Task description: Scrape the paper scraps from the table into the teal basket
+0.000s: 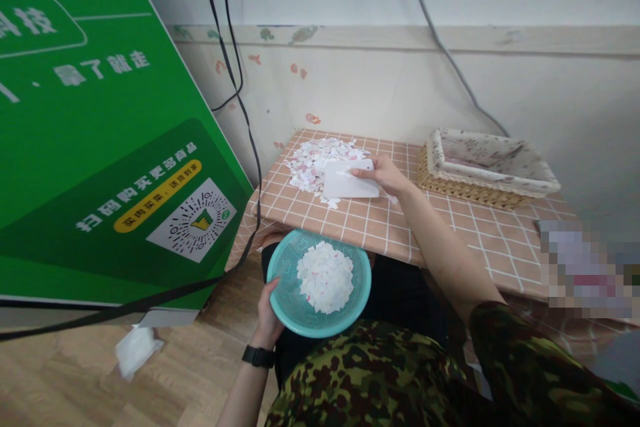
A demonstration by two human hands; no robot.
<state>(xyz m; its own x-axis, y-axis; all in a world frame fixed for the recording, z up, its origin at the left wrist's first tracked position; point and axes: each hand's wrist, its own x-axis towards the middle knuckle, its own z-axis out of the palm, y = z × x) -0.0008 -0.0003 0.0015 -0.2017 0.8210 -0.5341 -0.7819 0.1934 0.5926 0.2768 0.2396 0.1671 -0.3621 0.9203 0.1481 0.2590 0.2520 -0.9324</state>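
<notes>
My left hand point(271, 312) grips the rim of a round teal plastic strainer basket point(285, 267) below the table's front edge, over my lap. Small white and pinkish paper scraps point(326, 278) lie heaped inside it. On the table, my right hand point(386, 175) is closed on a flat white plastic scraper point(350, 181), thumb on top. The scraper leans against the near right side of a larger pile of paper scraps point(315, 159), covering part of it. A few scraps lie by the scraper's lower edge.
A brown checked cloth covers the table point(430, 233). At the back right stands a cloth-lined wicker basket point(480, 177). A large green panel point(125, 147) with black cables point(253, 140) is at the left. A white plastic bag point(137, 349) lies on the wooden floor.
</notes>
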